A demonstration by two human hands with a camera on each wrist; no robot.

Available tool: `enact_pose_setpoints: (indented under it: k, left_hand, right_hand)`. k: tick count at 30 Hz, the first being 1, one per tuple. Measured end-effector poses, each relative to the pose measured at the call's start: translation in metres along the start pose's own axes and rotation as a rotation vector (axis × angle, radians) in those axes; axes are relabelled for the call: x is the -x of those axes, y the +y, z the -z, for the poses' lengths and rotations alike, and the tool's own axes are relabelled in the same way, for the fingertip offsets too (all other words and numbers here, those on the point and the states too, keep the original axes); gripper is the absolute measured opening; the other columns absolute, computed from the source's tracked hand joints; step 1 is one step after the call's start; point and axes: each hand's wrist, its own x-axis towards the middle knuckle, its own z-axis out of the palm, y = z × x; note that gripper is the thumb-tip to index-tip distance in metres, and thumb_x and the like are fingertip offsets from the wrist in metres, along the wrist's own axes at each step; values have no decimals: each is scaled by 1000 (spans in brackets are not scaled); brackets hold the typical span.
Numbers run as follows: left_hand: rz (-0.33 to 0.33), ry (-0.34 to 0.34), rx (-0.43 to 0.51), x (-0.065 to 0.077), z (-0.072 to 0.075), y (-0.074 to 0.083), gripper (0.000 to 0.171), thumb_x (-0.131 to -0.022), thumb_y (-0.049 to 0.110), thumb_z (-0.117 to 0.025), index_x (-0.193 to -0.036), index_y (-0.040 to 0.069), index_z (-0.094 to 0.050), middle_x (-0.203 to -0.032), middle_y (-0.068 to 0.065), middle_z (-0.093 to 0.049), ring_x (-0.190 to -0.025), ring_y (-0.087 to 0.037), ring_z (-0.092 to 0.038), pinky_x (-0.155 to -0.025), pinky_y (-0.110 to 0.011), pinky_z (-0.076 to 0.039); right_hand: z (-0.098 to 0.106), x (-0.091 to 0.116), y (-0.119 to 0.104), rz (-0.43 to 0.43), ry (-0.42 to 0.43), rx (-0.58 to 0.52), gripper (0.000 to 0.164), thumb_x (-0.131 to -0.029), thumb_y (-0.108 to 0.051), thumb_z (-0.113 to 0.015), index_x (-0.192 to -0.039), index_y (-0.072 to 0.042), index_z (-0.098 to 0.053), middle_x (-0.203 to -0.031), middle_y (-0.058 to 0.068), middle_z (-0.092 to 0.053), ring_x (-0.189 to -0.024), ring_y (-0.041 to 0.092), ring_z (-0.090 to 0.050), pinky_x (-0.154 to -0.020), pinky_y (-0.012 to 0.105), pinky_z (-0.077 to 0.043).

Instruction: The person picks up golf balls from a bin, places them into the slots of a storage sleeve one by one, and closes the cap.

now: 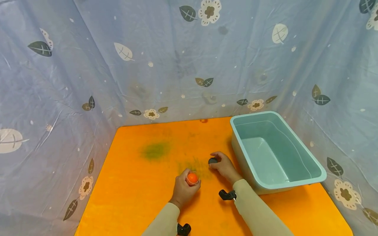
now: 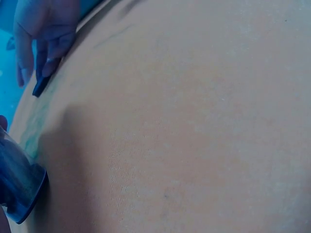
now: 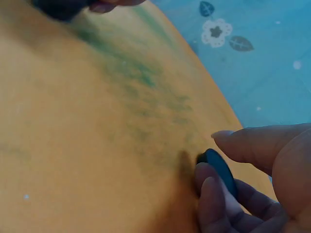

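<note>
My left hand [image 1: 183,190] grips a small clear jar [image 2: 19,167], its round opening turned up toward the head view. Something round and orange [image 1: 192,178] shows inside that opening. In the left wrist view the jar stands at the left edge, close over the table, with most of the hand out of frame. To the right and a little farther away, my right hand [image 1: 225,167] holds a dark round lid [image 3: 221,171] by its edge. One finger or thumb stretches out above the lid in the right wrist view. Jar and lid are apart.
An orange table [image 1: 141,186] with greenish stains lies under both hands. A pale green plastic tub [image 1: 251,164] stands right of my right hand, near the back. Blue-grey curtains [image 1: 177,65] with leaves and flowers hang behind and on both sides.
</note>
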Motion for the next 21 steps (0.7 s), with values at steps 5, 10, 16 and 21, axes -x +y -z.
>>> enact_pose_setpoints:
  k: [5, 10, 16, 21]
  left_hand:
    - [-10, 5, 3, 0, 0, -2, 39, -80, -4, -92, -111, -2, -69, -95, 2, -76, -81, -11, -72, -77, -34, -63]
    - [-25, 19, 2, 0, 1, -2, 36, -80, -4, -91, -108, 2, -69, -92, 5, -74, -77, -10, -70, -73, -33, -62]
    - [-24, 24, 12, 0, 2, 1, 35, -80, -4, -91, -106, 2, -68, -91, 6, -73, -76, -10, -69, -72, -33, -62]
    - [-18, 29, 14, 1, 1, 0, 36, -80, -5, -91, -107, 0, -69, -92, 5, -74, -78, -11, -70, -74, -33, -62]
  right_hand:
    - [-5, -1, 4, 9, 33, 121, 50, -90, 0, -85, -137, -5, -69, -133, 18, -60, -114, 38, -61, -101, 54, -52]
    - [-10, 1, 5, 36, 65, 239, 47, -91, -3, -86, -135, -7, -71, -134, 17, -57, -115, 40, -62, -102, 57, -52]
    - [-14, 5, 3, 31, 88, 269, 42, -94, -5, -84, -135, -4, -72, -132, 17, -57, -119, 41, -62, -102, 57, -53]
    - [-12, 5, 5, 3, 79, 227, 42, -95, -5, -83, -135, -2, -72, -133, 19, -57, -123, 42, -60, -104, 57, -51]
